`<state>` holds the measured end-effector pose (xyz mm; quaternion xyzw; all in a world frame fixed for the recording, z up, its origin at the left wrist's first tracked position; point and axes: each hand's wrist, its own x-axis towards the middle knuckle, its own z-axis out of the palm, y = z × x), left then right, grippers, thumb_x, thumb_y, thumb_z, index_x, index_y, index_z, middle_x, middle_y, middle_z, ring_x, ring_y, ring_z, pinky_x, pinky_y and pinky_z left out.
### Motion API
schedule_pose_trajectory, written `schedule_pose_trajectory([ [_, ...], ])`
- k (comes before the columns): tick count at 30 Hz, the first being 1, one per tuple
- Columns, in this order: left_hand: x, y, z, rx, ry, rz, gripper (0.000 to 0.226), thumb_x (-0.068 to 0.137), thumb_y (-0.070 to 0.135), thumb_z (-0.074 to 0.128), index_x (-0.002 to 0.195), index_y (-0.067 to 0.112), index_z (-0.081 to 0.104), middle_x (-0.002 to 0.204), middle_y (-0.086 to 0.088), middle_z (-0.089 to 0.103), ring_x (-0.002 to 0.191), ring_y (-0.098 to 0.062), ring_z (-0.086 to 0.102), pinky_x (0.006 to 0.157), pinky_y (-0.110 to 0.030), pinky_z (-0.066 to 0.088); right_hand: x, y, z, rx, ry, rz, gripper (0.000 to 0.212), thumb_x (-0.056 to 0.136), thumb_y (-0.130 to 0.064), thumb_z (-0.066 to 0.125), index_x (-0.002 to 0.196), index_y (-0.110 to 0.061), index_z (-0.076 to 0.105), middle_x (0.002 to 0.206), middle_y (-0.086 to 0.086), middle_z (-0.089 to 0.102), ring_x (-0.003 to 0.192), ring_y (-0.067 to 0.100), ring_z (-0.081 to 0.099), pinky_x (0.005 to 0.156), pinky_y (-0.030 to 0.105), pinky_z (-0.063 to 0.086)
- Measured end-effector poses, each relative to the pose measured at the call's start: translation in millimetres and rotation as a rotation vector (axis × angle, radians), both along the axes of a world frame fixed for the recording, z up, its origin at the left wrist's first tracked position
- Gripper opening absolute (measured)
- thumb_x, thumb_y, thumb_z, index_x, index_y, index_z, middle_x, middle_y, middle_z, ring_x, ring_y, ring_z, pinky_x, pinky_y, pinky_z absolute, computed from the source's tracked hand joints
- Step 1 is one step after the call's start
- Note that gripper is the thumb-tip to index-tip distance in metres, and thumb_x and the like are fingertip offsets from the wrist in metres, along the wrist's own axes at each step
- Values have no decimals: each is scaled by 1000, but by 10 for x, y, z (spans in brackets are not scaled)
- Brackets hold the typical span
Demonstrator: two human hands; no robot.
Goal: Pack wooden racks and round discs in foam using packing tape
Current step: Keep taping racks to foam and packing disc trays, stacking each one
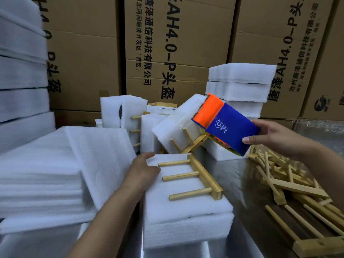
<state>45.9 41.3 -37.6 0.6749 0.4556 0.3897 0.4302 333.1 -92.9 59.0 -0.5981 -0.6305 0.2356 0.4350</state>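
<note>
At the lower centre of the frame, the foam bundle with the wooden rack lying on top shows no tape, so the rack could be slid off, or the layers sprung apart, if pressure were eased before tape is laid. It is pressed down by the left hand, whose fingers are flat beside the pegs and grip nothing. Further back, at centre right, the tape dispenser is clasped by the right hand, thumb and fingers curled round its blue body, clear of the bundle.

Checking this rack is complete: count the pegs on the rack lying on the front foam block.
3. On the wooden rack, the far peg lies by the left hand, the middle peg below it, the near peg closest to the camera. None seem hidden.
</note>
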Motion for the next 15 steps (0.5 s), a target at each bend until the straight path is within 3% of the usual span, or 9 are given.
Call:
schedule_pose_trajectory([
  [2,2,-38,20,212,153,13,49,90,6,52,136,19,46,146,-3,38,133,-19,36,108,-26,30,-107,-28,136,-18,-51,63,45,69,-19,69,113,-14,61,105,1,71,99,15,66,73,15,52],
  [4,11,-111,104,336,46,-15,45,90,7,55,131,26,52,148,4,37,137,-11,30,107,-22,26,-220,-68,284,-69,-132,115,46,70,-22,73,114,-16,61,106,1,71,99,15,66,73,15,52],
  [6,5,-214,241,167,-340,-169,34,85,24,64,119,29,61,133,6,56,126,-10,47,102,-25,38,-331,-100,407,-127,-188,165,52,67,-30,80,114,-20,62,107,0,70,99,14,66,73,14,51],
  [8,-26,-286,355,-153,-706,-434,55,72,47,60,115,15,65,112,-3,69,107,-16,63,94,-31,49,-447,-122,499,-175,-209,226,51,64,-32,80,112,-23,64,108,1,70,99,14,67,73,13,51],
  [10,-94,-310,398,-310,-798,-566,74,63,63,54,110,8,69,107,-10,70,101,-21,67,88,-36,53,-540,-132,561,-224,-237,268,48,65,-37,82,109,-27,66,110,2,69,101,14,66,75,14,51],
  [12,-141,-306,405,-327,-814,-585,79,62,71,48,105,10,73,110,-12,69,104,-23,66,89,-39,53,-594,-135,602,-255,-265,282,45,65,-39,82,106,-30,67,111,1,69,102,14,66,74,13,50],
  [15,-149,-283,400,-283,-858,-516,44,68,48,60,88,11,74,94,-10,72,89,-22,69,78,-34,58,-624,-117,622,-261,-295,275,42,64,-36,78,104,-29,67,108,2,70,98,13,67,74,13,50],
])
